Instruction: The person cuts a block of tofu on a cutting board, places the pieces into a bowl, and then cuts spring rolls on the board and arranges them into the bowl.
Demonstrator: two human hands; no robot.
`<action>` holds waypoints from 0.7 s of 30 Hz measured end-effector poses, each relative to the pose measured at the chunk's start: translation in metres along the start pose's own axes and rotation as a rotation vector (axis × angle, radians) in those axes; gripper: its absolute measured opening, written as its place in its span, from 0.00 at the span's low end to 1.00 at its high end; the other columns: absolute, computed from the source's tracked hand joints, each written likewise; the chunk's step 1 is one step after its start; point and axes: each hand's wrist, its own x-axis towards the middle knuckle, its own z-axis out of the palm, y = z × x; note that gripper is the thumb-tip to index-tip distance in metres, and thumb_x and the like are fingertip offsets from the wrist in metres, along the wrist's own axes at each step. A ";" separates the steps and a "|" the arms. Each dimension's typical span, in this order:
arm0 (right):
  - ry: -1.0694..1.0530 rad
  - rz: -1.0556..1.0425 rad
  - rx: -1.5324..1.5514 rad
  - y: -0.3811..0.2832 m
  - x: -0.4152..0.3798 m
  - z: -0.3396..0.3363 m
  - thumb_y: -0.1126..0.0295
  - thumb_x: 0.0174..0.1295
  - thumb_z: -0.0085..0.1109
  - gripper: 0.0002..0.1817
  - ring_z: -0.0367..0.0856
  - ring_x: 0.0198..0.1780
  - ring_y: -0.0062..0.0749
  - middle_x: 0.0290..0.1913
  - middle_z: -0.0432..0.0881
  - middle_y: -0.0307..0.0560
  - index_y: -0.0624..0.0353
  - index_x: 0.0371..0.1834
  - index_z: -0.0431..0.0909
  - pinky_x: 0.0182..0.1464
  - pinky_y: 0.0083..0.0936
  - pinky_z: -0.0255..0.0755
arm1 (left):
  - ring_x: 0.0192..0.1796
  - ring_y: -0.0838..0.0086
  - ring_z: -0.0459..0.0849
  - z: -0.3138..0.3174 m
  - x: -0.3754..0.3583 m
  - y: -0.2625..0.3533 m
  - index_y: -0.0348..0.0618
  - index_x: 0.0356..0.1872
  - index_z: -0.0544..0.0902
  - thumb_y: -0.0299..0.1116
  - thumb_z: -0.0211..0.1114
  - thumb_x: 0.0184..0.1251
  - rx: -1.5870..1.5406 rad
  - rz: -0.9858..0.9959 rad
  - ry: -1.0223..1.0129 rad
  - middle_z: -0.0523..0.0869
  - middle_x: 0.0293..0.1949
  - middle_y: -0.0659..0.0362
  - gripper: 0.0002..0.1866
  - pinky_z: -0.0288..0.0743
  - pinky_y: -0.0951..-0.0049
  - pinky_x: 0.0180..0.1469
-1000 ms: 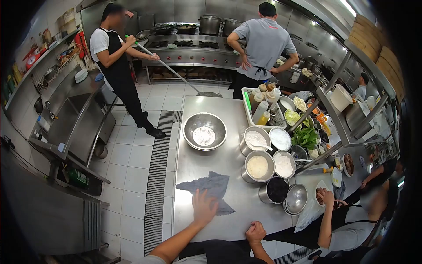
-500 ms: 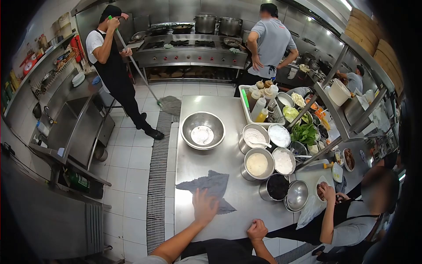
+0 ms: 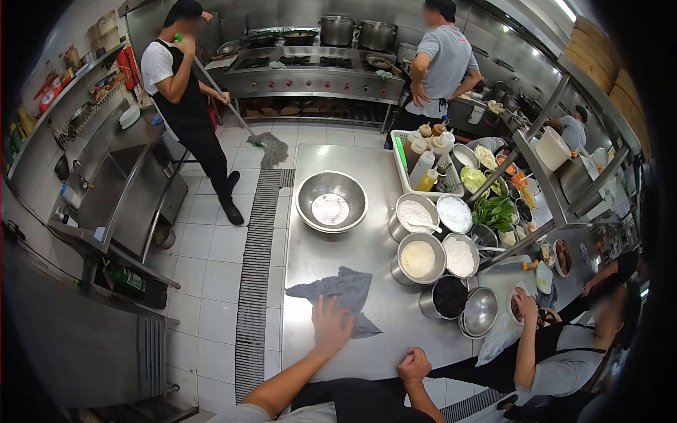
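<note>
My left hand (image 3: 332, 326) lies flat on a grey cloth (image 3: 345, 289), its fingers stretched out and pressing on the fabric. The cloth is spread unevenly, with pointed corners, on the steel table (image 3: 317, 254). Curled into a fist, my right hand (image 3: 415, 366) rests at the table's near edge, with nothing visible in it. Beyond the cloth stands a wide steel bowl (image 3: 331, 183) with a perforated-looking base. To the right are several steel containers of white powder, the nearest being a pot of pale powder (image 3: 419, 259), and a pot of dark contents (image 3: 449, 297).
Stacked steel bowls (image 3: 479, 312) stand at the right edge, beside a co-worker's hand (image 3: 523, 304) over a white dish. A white basket (image 3: 403, 169) holds squeeze bottles. Left of the table, another person holds a mop (image 3: 270, 149). A shelf (image 3: 543, 176) overhangs the right side.
The view has shifted slightly. The person at the left has moved the mop head back and left. My left hand stays on the cloth, and my right fist remains at the edge.
</note>
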 end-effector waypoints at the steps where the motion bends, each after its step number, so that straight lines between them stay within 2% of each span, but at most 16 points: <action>1: -0.002 0.000 -0.002 0.000 0.000 0.000 0.76 0.56 0.52 0.06 0.84 0.31 0.50 0.31 0.83 0.46 0.54 0.31 0.79 0.31 0.41 0.77 | 0.79 0.39 0.56 0.000 0.000 0.000 0.51 0.48 0.86 0.44 0.71 0.64 -0.001 -0.002 0.000 0.72 0.70 0.49 0.15 0.51 0.34 0.75; 9: -0.029 0.006 -0.010 -0.002 0.000 -0.002 0.77 0.56 0.51 0.07 0.84 0.32 0.51 0.32 0.83 0.46 0.54 0.32 0.79 0.33 0.42 0.77 | 0.79 0.40 0.56 -0.002 0.002 0.002 0.51 0.47 0.87 0.44 0.70 0.65 0.002 -0.011 0.006 0.73 0.70 0.48 0.14 0.52 0.34 0.75; 12: -0.022 -0.003 -0.008 0.000 -0.001 0.000 0.76 0.58 0.50 0.07 0.84 0.34 0.52 0.33 0.83 0.48 0.56 0.33 0.79 0.35 0.42 0.77 | 0.80 0.42 0.58 -0.001 0.003 0.001 0.52 0.44 0.87 0.45 0.72 0.64 -0.001 -0.027 0.017 0.75 0.69 0.51 0.13 0.51 0.38 0.77; 16: -0.076 0.035 0.012 0.000 -0.003 0.001 0.76 0.61 0.49 0.06 0.83 0.36 0.53 0.35 0.83 0.51 0.58 0.35 0.78 0.38 0.43 0.76 | 0.81 0.43 0.57 -0.006 0.000 0.000 0.52 0.45 0.87 0.46 0.70 0.67 -0.004 -0.050 0.015 0.74 0.71 0.51 0.13 0.51 0.38 0.78; 21: -0.075 0.028 -0.013 0.005 -0.003 0.004 0.77 0.60 0.49 0.07 0.84 0.36 0.54 0.36 0.84 0.50 0.57 0.35 0.79 0.38 0.44 0.77 | 0.82 0.46 0.55 -0.006 0.000 0.001 0.52 0.46 0.86 0.47 0.68 0.69 0.010 -0.050 0.022 0.73 0.72 0.51 0.13 0.49 0.38 0.79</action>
